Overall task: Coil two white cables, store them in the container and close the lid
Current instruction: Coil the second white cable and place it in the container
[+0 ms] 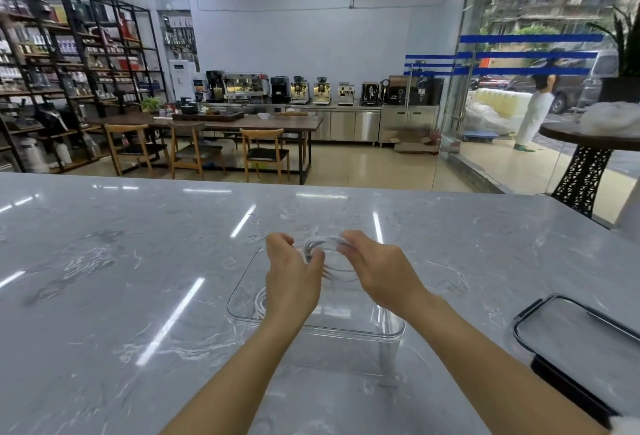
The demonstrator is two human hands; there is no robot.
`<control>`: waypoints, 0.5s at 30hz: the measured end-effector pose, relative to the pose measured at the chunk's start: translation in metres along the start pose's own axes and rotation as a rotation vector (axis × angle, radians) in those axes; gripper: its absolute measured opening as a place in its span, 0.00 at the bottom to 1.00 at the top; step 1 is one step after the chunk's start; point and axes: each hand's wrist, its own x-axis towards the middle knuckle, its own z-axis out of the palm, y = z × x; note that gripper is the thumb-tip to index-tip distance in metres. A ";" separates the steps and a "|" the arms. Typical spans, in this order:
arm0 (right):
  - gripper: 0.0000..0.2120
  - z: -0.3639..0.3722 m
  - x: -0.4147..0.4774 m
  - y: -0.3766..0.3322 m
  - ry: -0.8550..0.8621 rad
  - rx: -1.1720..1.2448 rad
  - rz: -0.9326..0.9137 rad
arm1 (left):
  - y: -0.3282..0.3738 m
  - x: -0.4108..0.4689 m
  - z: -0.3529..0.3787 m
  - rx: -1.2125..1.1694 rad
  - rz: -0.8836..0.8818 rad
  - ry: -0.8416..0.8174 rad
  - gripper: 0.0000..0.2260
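Note:
A clear plastic container stands open on the grey marble counter in front of me. One coiled white cable lies inside it at the left, partly hidden by my left wrist. My left hand and my right hand are both over the container's far half, each gripping a second white cable that is wound into loops between them. Its loops hang blurred below my fingers. The clear lid with black clips lies on the counter to the right, apart from the container.
The marble counter stretches wide to the left and behind the container. Its far edge runs across the middle of the view. Beyond it are a wooden table with chairs, shelves and a glass door.

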 end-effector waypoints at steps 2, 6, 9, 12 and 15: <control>0.10 0.000 -0.004 0.004 0.040 -0.125 -0.198 | 0.001 0.001 -0.002 -0.184 -0.113 -0.120 0.09; 0.04 -0.001 -0.004 0.014 0.095 -0.192 -0.384 | 0.009 0.007 -0.014 -0.728 -0.308 -0.271 0.06; 0.02 -0.004 -0.008 0.019 0.106 -0.285 -0.483 | 0.007 0.014 -0.029 -1.074 -0.521 -0.371 0.09; 0.05 -0.006 -0.012 0.021 0.106 -0.356 -0.539 | 0.007 0.016 -0.038 -0.953 -0.547 -0.472 0.13; 0.07 -0.004 -0.013 0.019 0.070 -0.318 -0.564 | 0.009 0.007 -0.033 -0.500 -0.337 -0.552 0.08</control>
